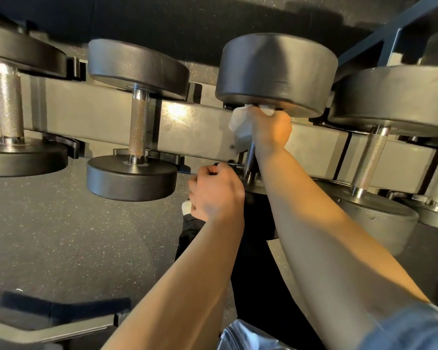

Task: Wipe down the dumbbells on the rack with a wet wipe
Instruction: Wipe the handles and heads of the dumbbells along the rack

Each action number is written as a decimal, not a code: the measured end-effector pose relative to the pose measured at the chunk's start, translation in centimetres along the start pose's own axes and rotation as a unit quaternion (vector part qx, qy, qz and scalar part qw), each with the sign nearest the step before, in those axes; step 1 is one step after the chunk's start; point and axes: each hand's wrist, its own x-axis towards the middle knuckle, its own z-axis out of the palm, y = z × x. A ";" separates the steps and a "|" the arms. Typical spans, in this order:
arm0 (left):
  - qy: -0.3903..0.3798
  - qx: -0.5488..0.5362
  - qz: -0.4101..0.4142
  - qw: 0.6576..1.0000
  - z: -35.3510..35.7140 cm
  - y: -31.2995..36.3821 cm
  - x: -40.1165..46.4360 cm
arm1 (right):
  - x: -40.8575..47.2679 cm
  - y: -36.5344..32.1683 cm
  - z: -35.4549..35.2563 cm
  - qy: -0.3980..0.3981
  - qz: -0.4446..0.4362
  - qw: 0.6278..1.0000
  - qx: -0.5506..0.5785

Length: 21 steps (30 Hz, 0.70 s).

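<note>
Right hand [271, 130] clenched around white wet wipe [239, 127], pressing it against handle top just under far head of dumbbell [276, 74] on rack [91, 114]. Left hand [216, 193] curled in fist at near head; grasp unclear.

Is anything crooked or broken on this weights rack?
Nothing stands out. The dumbbells sit in their cradles on the rack; the right hand holds a wet wipe around one handle, the left hand beside it.
</note>
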 end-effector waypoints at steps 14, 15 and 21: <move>-0.061 0.053 0.114 0.990 -0.6 -0.2 0.9 | 0.0 2.4 -7.1 -0.290 0.064 0.954 0.029; -0.080 0.073 0.181 0.977 -1.1 -0.2 1.2 | -0.2 2.5 -7.2 -0.299 0.057 0.952 0.039; -0.150 0.101 0.448 0.875 -0.8 3.7 1.5 | -0.7 3.3 -8.0 -0.292 0.031 0.951 0.099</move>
